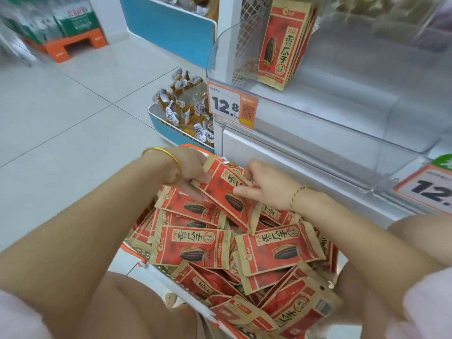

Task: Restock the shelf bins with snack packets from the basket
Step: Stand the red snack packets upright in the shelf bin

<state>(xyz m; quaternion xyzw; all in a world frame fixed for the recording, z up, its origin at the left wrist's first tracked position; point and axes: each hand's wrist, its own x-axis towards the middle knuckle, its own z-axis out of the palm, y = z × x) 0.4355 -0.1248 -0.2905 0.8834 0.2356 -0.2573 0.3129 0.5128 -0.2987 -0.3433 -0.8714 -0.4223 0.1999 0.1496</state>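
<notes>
A white basket with an orange rim (133, 252) sits low in front of me, heaped with several red and tan sunflower seed packets (190, 245). My left hand (188, 172) grips the top end of one packet (227, 192) lifted above the heap. My right hand (266, 189) pinches the same packet along its right edge. Up on the right, a clear plastic shelf bin (342, 113) holds a few identical packets (283, 42) standing upright at its back left; most of the bin floor is bare.
An orange price tag reading 12.8 (231, 106) hangs on the bin front, and another tag (430, 189) shows at the right edge. A blue and white floor bin of small wrapped snacks (186, 111) stands left of the shelf. Tiled floor (73, 106) spreads to the left.
</notes>
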